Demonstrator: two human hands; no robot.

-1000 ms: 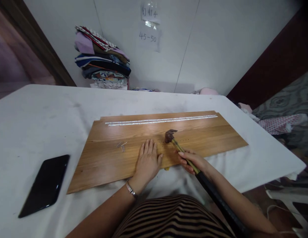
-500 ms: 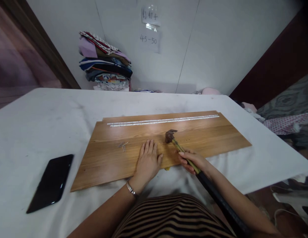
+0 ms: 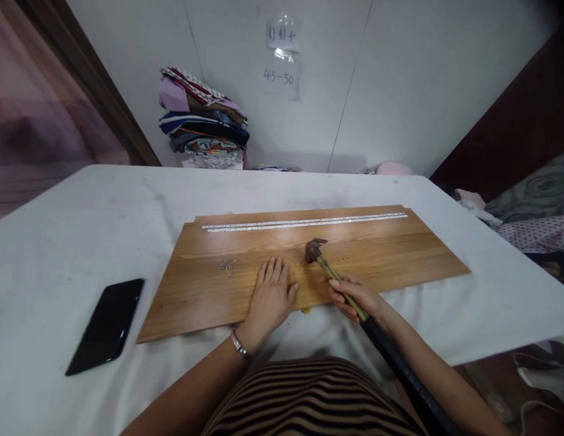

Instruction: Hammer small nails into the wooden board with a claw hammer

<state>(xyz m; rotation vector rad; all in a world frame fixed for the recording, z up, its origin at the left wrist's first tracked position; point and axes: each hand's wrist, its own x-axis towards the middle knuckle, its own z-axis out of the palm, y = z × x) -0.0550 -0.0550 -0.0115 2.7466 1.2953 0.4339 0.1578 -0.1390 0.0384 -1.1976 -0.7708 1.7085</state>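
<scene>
My right hand (image 3: 353, 297) is wrapped round the yellow shaft of a claw hammer (image 3: 325, 264), whose black grip runs back along my forearm. The rusty hammer head is over the middle of a wooden board (image 3: 195, 303); whether it touches the wood I cannot tell. Flat on the board, left of the hammer, lies my left hand (image 3: 271, 293), its fingers stretched out. Several loose nails (image 3: 228, 266) rest on the wood to the left of that hand. A row of small dark dots (image 3: 340, 260) marks the surface just right of the hammer head.
Two white strips printed with marks (image 3: 304, 222) run along the board's far side. A black phone (image 3: 106, 327) lies on the white-covered table (image 3: 140, 200) at the left. Folded clothes (image 3: 204, 121) are stacked against the wall, near paper signs (image 3: 282, 79).
The camera view has shifted slightly, so the board, phone and clothes appear a little further right. Both hands and the hammer keep nearly the same pose.
</scene>
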